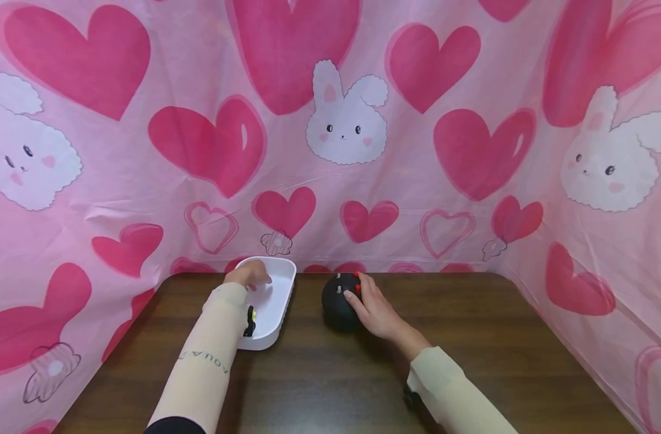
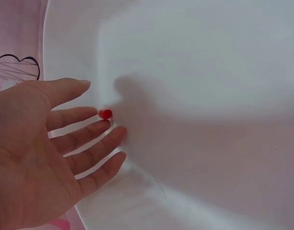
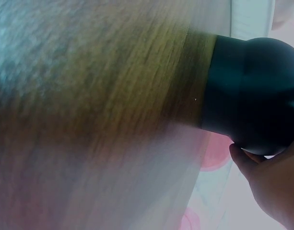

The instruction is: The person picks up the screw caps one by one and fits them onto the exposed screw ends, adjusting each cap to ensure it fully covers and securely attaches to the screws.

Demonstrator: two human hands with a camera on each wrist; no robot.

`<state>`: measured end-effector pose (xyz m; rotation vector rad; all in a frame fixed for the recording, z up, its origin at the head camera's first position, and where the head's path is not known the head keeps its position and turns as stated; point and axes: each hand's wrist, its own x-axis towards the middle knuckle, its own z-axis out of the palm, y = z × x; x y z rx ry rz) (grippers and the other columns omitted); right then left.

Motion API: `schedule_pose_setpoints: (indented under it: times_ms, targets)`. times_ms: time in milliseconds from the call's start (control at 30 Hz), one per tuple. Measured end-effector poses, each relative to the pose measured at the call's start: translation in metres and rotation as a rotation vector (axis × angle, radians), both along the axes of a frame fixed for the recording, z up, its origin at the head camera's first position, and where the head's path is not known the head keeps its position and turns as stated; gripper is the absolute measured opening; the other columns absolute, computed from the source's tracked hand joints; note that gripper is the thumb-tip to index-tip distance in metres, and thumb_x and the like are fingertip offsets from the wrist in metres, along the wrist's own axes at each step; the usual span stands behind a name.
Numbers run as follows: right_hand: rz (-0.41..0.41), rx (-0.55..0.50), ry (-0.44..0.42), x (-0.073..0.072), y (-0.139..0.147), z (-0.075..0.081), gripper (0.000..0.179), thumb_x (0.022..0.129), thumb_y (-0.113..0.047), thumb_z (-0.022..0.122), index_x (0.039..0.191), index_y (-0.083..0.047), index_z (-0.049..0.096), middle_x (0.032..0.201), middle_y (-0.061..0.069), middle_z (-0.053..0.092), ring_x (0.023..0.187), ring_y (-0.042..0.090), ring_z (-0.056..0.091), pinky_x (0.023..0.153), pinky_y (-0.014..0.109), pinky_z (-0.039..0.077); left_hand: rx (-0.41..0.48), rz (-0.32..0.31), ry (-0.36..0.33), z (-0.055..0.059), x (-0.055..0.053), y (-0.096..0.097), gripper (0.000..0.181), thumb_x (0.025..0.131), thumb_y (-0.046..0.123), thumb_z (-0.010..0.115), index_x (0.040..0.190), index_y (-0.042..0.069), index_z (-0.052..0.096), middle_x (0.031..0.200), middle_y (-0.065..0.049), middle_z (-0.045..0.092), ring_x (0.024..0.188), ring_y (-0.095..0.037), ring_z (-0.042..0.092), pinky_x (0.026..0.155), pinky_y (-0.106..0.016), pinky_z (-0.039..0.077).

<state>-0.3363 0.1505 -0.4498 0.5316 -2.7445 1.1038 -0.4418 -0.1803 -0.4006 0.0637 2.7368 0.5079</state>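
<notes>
My left hand (image 1: 249, 276) reaches down inside a white tray (image 1: 287, 271). In the left wrist view its fingers are spread and almost straight, with the thumb apart. A small red bead-like piece (image 2: 105, 114) lies at the tips of the index and middle fingers; whether they touch it, I cannot tell. My right hand (image 1: 380, 310) holds the right side of a black ball-shaped object (image 1: 338, 316) with a short round base, thumb and fingers curved about it. Small red knobs (image 1: 358, 288) and pale knobs (image 1: 339, 289) stand out from its top.
A black and yellow-green item (image 1: 250, 320) shows at the tray's left, partly behind my left forearm. Both things stand on a brown wooden table (image 1: 319, 386). Pink cloth (image 1: 330, 187) with hearts and rabbits hangs behind and at the sides.
</notes>
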Motion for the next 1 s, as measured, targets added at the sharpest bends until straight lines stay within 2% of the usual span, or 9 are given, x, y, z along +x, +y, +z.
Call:
schedule_pose_setpoints:
  times_ms: [133,300,400,633,767,867,1000]
  targets:
    - [-0.003,-0.002,0.001,-0.0002,-0.0014,0.0005,0.073,0.105,-0.047,0.051,0.158,-0.004,0.026,0.152,0.018,0.04,0.138,0.037,0.043,0.112,0.061,0.038,-0.008,-0.044,0.008,-0.0007,-0.0015,0.001,0.028,0.097,0.025,0.065,0.108,-0.001,0.066,0.097,-0.014,0.064,0.088,-0.031,0.067,0.072,-0.036,0.051]
    - [0.005,0.011,0.042,-0.0005,-0.0034,-0.0007,0.069,0.106,-0.043,0.052,0.156,-0.002,0.028,0.149,0.021,0.042,0.137,0.038,0.044,0.114,0.059,0.037,0.067,-0.057,-0.012,-0.0031,-0.0023,0.0016,0.025,0.097,0.021,0.065,0.107,-0.002,0.066,0.091,-0.013,0.062,0.092,-0.034,0.066,0.08,-0.042,0.055]
    - [0.008,0.023,0.057,-0.001,-0.0039,-0.0013,0.068,0.106,-0.042,0.051,0.156,-0.001,0.028,0.149,0.022,0.042,0.137,0.038,0.044,0.115,0.058,0.036,0.111,-0.053,-0.024,-0.005,-0.0025,0.0019,0.025,0.097,0.02,0.065,0.108,-0.003,0.067,0.092,-0.014,0.063,0.092,-0.033,0.066,0.084,-0.046,0.056]
    - [0.0,0.005,0.045,-0.0001,-0.0043,-0.0003,0.07,0.106,-0.044,0.051,0.157,-0.002,0.028,0.15,0.021,0.041,0.136,0.039,0.044,0.114,0.06,0.037,0.136,-0.079,-0.018,-0.0086,-0.0047,0.0009,0.025,0.096,0.02,0.068,0.111,0.0,0.07,0.099,-0.015,0.067,0.094,-0.03,0.063,0.088,-0.045,0.055]
    - [-0.001,0.006,0.03,0.0015,-0.0048,-0.0002,0.07,0.106,-0.045,0.051,0.157,-0.003,0.028,0.15,0.021,0.041,0.136,0.038,0.044,0.113,0.06,0.038,0.154,-0.09,-0.03,-0.0099,-0.0029,0.0017,0.022,0.093,0.019,0.072,0.108,0.003,0.073,0.101,-0.012,0.07,0.097,-0.028,0.062,0.092,-0.046,0.054]
    - [-0.007,-0.004,0.025,0.0029,-0.0047,0.0003,0.07,0.105,-0.045,0.052,0.157,-0.004,0.028,0.149,0.02,0.042,0.135,0.038,0.044,0.113,0.06,0.038,0.151,-0.114,-0.019,-0.0093,-0.0001,0.0045,0.019,0.092,0.019,0.074,0.103,0.004,0.074,0.097,-0.012,0.069,0.095,-0.027,0.062,0.091,-0.046,0.054]
    - [-0.013,-0.01,0.028,0.0032,-0.0042,0.0001,0.069,0.105,-0.044,0.052,0.156,-0.004,0.028,0.148,0.02,0.042,0.135,0.038,0.045,0.113,0.061,0.038,0.129,-0.147,0.012,-0.0076,0.0016,0.0089,0.015,0.091,0.016,0.074,0.097,0.003,0.074,0.09,-0.012,0.068,0.086,-0.023,0.059,0.079,-0.037,0.052]
